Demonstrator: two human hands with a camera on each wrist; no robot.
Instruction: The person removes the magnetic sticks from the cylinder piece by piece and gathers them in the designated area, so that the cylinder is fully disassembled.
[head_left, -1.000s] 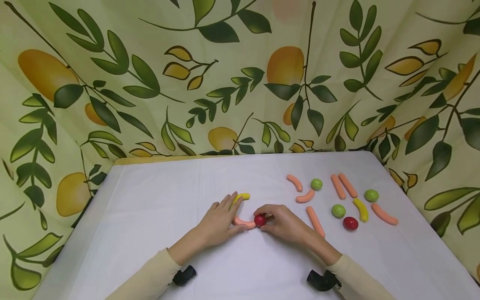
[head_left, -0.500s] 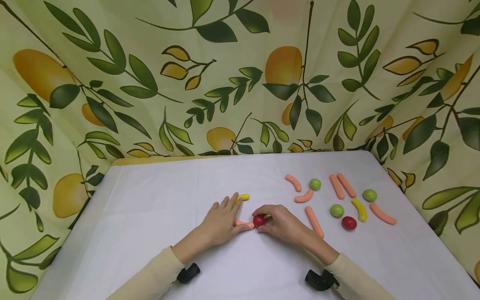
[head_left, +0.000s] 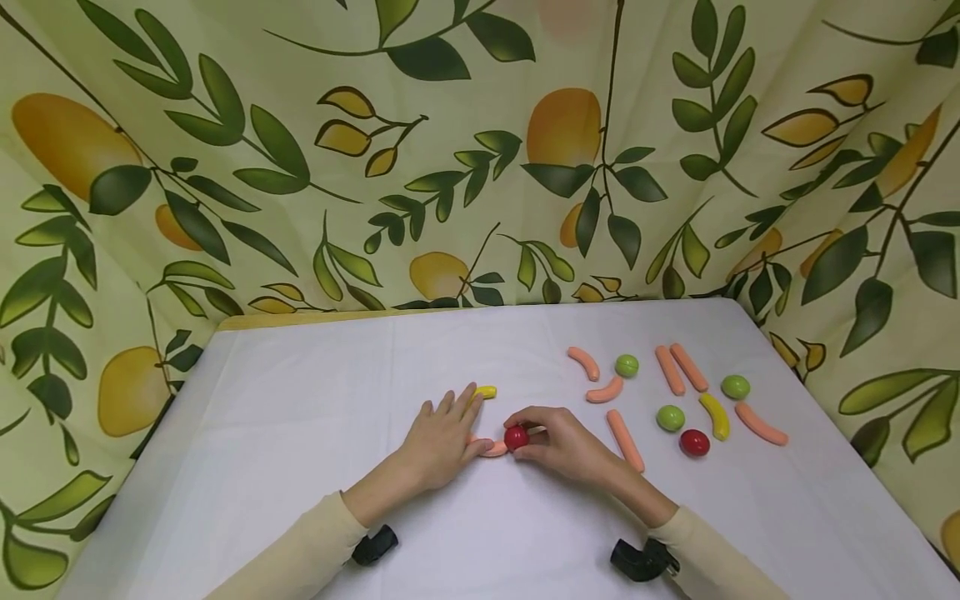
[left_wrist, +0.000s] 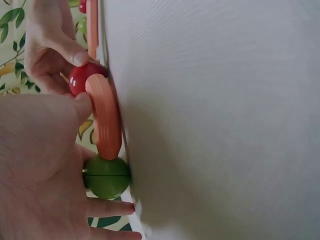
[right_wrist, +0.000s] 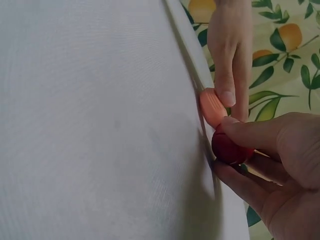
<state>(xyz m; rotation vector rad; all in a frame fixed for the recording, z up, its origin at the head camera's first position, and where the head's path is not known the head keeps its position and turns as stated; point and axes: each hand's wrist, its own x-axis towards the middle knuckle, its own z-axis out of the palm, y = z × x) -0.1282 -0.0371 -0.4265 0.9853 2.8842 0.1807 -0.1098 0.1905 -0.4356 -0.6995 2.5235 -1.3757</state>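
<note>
My right hand (head_left: 561, 442) pinches a glossy red ball (head_left: 516, 437) between thumb and fingers at the middle of the table. The ball touches, or nearly touches, the end of a curved pink sausage-shaped piece (head_left: 495, 449). Over that piece lies my left hand (head_left: 441, 440), its fingers straight and its thumb on the piece. A green ball (left_wrist: 106, 177) with a seam sits at the piece's other end in the left wrist view, beside the left fingers; the hand hides it in the head view. Beyond the left fingertips shows part of a yellow curved piece (head_left: 486, 392).
To the right lie straight pink sticks (head_left: 626, 440), curved pink pieces (head_left: 604, 390), green balls (head_left: 671, 418), another red ball (head_left: 694, 442) and a yellow banana-shaped piece (head_left: 715, 417). A white cloth covers the table (head_left: 300, 400). Behind it hangs a fruit-patterned curtain (head_left: 450, 208).
The left thumb has shifted slightly right along the curved pink piece, covering more of it. The right hand keeps its pinch on the red ball. The view has drifted slightly.
</note>
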